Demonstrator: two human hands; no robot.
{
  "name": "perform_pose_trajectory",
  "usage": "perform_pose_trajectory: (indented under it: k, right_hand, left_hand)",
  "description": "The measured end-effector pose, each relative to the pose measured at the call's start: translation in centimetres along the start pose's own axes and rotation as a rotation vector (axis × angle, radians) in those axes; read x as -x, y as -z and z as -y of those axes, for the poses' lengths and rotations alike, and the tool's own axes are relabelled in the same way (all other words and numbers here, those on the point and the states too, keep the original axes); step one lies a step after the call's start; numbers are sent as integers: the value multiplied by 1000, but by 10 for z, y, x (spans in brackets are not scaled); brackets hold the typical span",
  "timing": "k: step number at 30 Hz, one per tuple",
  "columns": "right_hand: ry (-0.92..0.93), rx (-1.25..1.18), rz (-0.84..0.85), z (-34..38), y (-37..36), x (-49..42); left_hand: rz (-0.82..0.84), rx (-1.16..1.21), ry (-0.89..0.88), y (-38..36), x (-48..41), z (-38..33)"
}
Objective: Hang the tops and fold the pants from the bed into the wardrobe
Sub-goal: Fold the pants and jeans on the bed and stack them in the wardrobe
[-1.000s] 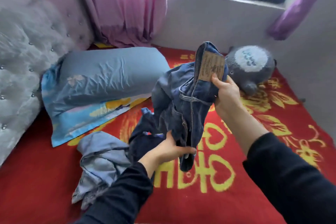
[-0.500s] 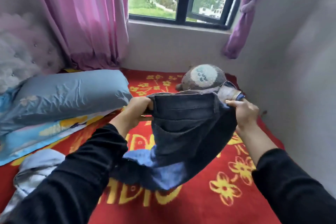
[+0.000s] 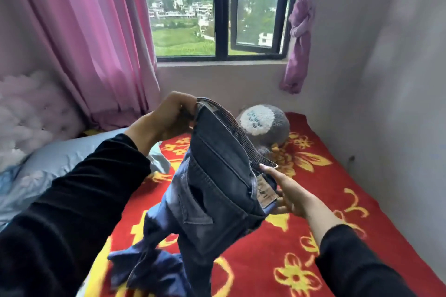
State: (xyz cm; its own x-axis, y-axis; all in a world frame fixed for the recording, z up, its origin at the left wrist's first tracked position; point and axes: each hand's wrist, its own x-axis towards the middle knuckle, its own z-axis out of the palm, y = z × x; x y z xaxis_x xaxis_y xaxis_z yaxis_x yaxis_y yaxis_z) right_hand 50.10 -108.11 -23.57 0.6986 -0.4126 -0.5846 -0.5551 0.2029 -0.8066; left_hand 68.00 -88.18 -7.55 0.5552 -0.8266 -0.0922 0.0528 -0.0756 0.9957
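Item: jeans (image 3: 217,188), dark denim, held in the air over the bed (image 3: 337,200), centre of view; legs trail toward 7 o'clock.
Grip: left hand (image 3: 169,116), at 11 o'clock, fingers curled tight on the waistband (image 3: 241,132); right hand (image 3: 287,195), at 3 o'clock, pinches the other end by the label (image 3: 265,193) (thumb on top).
Handling, judged: heavy, floppy, not slippery; firmest along the waistband, so hold there.
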Motion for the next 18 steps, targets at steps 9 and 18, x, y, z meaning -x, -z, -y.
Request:
perform_pose_trajectory:
  k: [9,18]
  right_hand:
    - [166,446,-482,48,-1,-47]
    - [444,290,-604,191,50,24]
  left_hand:
    - [-91,-385,96,47,13,-19]
    - [-734,-863,11,117,17,-59]
